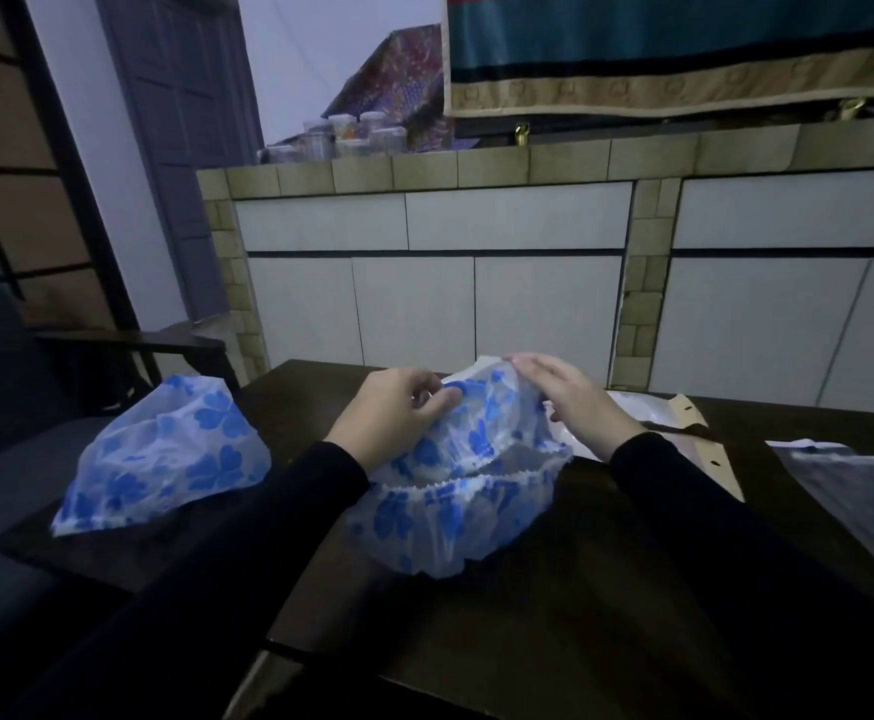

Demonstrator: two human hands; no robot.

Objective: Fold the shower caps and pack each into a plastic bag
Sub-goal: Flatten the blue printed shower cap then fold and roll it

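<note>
Both hands, left hand (390, 407) and right hand (575, 402), pinch the shower cap (455, 491); a second cap (164, 454) lies at nine o'clock, a plastic bag (861, 506) at three.

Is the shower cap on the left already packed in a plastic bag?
No, the left shower cap lies loose and unfolded on the table, while the clear plastic bag sits empty at the right edge.

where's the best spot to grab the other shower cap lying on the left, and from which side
Probably its raised crown. The shower cap on the left lies puffed up near the table's left edge, its top corner standing highest and free. Coming from above with the left hand, which is nearer, and pinching that loose film looks easiest.
</note>
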